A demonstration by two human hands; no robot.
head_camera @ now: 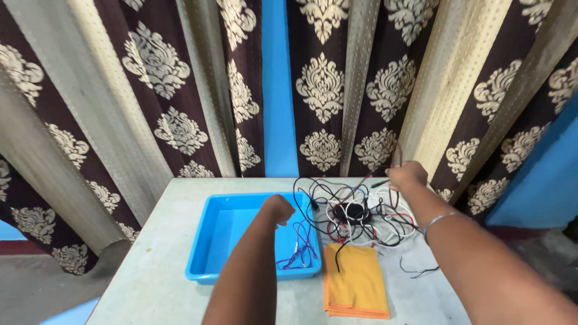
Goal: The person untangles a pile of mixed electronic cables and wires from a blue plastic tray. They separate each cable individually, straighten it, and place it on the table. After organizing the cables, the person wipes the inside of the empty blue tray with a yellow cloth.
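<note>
My left hand (278,209) is closed into a fist over the right part of the blue plastic tray (217,241), apparently pinching a thin wire. A purple and white wire (301,248) lies in the tray below it. My right hand (408,176) is raised at the far right of the table, closed on a thin dark red wire (385,164) that loops up from the tangled pile of black, white and red cables (355,213). A metal bangle sits on my right wrist.
A folded orange cloth (356,280) lies in front of the cable pile, right of the tray. A loose black wire piece (418,271) rests on the grey table (150,283). Patterned brown and cream curtains (325,84) hang close behind the table's far edge.
</note>
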